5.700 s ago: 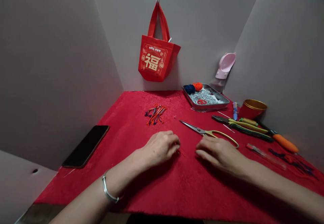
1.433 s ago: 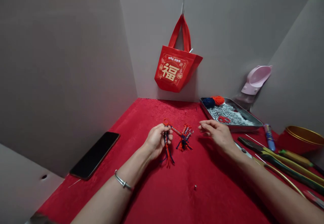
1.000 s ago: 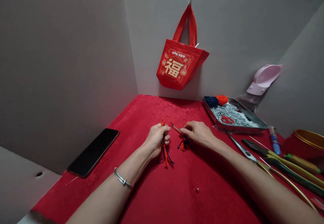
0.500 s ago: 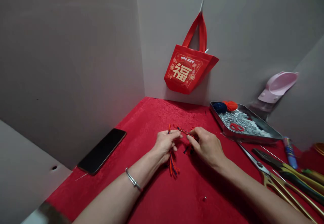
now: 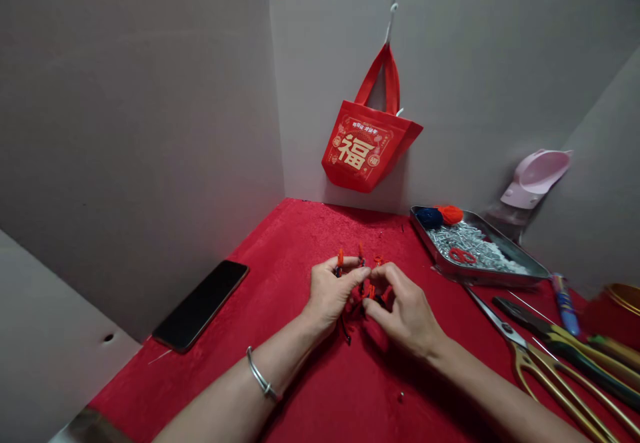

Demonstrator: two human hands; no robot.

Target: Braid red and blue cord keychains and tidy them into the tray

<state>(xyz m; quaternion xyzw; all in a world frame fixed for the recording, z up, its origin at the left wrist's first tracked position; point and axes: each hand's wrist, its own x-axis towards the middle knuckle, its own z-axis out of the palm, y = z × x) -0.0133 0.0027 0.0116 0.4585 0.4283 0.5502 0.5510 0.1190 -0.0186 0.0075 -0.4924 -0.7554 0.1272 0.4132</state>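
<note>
Both hands meet over the middle of the red cloth [image 5: 310, 229]. My left hand [image 5: 331, 293], with a silver bangle on the wrist, is closed on a bunch of red and blue cord tassels [image 5: 357, 273]; their loops stick up above the fingers and the tails hang below. My right hand [image 5: 405, 309] pinches the same bunch from the right, fingertips touching the left hand's. Most of the cords are hidden between the two hands.
A black phone [image 5: 201, 304] lies at the left edge. A metal tray [image 5: 500, 275] of silver bits with blue and orange yarn stands at the right; gold-handled scissors [image 5: 543, 363], pliers [image 5: 560, 344] and a pen [image 5: 565, 294] lie nearer. A red bag [image 5: 367, 153] hangs on the back wall. Grey panels surround the table.
My left hand picked tassels from the pile and my right hand gathered the others. Both hands have now come together around one bunch, slightly nearer me.
</note>
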